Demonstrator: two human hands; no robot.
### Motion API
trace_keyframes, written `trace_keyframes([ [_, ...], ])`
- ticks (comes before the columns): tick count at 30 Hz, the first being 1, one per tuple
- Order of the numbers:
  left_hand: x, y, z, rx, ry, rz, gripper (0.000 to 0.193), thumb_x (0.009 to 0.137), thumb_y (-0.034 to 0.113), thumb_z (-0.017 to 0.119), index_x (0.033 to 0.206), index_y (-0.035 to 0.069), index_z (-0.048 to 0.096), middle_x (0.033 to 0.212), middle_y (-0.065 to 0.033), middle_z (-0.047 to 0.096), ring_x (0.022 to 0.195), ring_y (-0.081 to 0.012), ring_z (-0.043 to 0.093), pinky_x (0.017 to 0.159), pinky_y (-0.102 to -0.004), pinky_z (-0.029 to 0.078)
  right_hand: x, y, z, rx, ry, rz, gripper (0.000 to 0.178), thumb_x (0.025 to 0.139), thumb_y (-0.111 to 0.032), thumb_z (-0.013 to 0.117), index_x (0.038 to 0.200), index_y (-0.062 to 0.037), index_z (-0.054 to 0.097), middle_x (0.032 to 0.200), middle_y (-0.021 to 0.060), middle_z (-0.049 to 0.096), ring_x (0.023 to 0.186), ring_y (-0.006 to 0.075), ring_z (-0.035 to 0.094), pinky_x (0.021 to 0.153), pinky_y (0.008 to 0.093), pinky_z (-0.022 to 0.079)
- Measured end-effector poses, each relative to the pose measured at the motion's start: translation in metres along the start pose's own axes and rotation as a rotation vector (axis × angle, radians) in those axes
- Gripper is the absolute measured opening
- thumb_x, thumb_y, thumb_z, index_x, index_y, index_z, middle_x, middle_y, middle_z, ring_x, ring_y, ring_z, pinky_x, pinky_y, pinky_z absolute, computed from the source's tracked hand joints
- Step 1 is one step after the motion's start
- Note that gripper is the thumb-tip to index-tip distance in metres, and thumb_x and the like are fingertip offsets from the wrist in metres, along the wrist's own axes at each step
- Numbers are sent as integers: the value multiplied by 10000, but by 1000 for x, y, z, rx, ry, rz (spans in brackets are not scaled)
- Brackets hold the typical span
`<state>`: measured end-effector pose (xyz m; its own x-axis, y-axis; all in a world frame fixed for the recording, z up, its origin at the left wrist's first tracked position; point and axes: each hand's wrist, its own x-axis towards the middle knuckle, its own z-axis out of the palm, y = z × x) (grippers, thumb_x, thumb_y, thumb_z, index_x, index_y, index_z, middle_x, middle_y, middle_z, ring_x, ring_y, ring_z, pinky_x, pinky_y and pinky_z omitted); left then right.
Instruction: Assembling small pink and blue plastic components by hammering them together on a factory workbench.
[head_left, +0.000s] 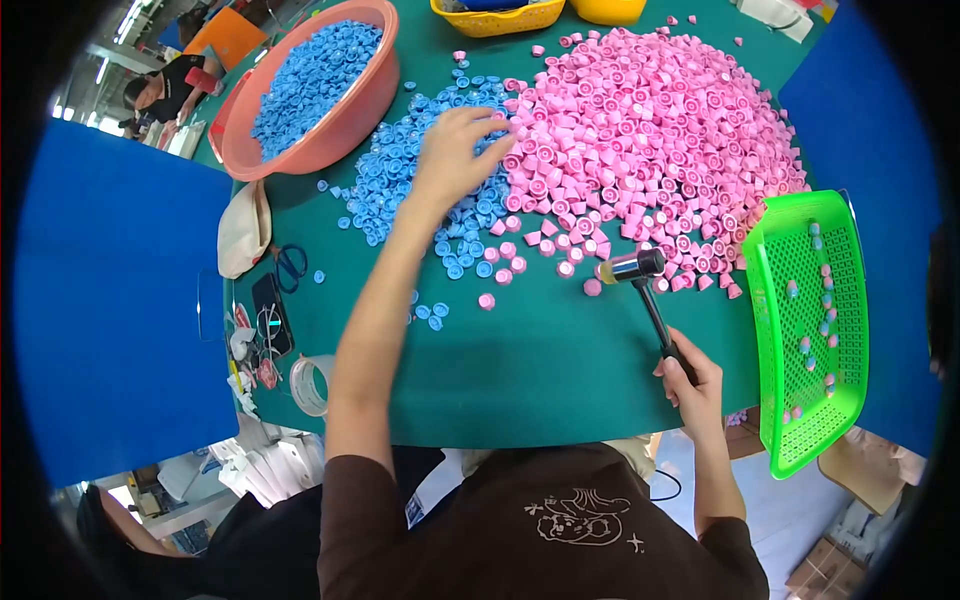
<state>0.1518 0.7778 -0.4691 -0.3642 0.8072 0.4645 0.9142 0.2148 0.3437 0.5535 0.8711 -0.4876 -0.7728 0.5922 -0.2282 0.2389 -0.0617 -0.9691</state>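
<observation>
My left hand [455, 158] reaches over a heap of small round blue caps [385, 185], its thumb and fingers apart. The fingertips are at the border where the blue caps meet a large pile of pink cup-shaped pieces [650, 130]. I see nothing held between them, though the fingertips partly hide what lies beneath. In my right hand [697, 385] is a small mallet [652, 312], gripped by its black handle. Its dark metal head with a yellowish face hangs beside a few loose pink pieces at the pile's near edge.
A pink basin [245, 125] of blue caps stands far left. On the right, a green basket [775, 340] holds several pink-and-blue pieces. Scissors [291, 266], a phone [270, 312] and a tape roll [308, 385] lie along the left edge. Yellow baskets [500, 20] stand behind.
</observation>
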Motion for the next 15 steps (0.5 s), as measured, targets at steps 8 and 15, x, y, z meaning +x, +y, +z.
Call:
trace_keyframes([
  [8, -74, -23, -8, 290, -219, -19, 403, 922, 320, 544, 1301, 184, 552, 1393, -92, 471, 1323, -326, 387, 1086, -520, 267, 32, -15, 15, -27, 25, 11, 392, 936, -109, 567, 1307, 13, 534, 766, 51, 603, 504, 33, 437, 427, 173, 337],
  [15, -94, -13, -14, 391, -260, -143, 463, 967, 332, 477, 1410, 199, 451, 1521, -115, 304, 1403, -348, 257, 1120, -580, 159, 40, -13, 13, 12, 11, 17, 407, 947, -137, 567, 1317, 24, 515, 775, 42, 588, 501, 40, 439, 416, 177, 322],
])
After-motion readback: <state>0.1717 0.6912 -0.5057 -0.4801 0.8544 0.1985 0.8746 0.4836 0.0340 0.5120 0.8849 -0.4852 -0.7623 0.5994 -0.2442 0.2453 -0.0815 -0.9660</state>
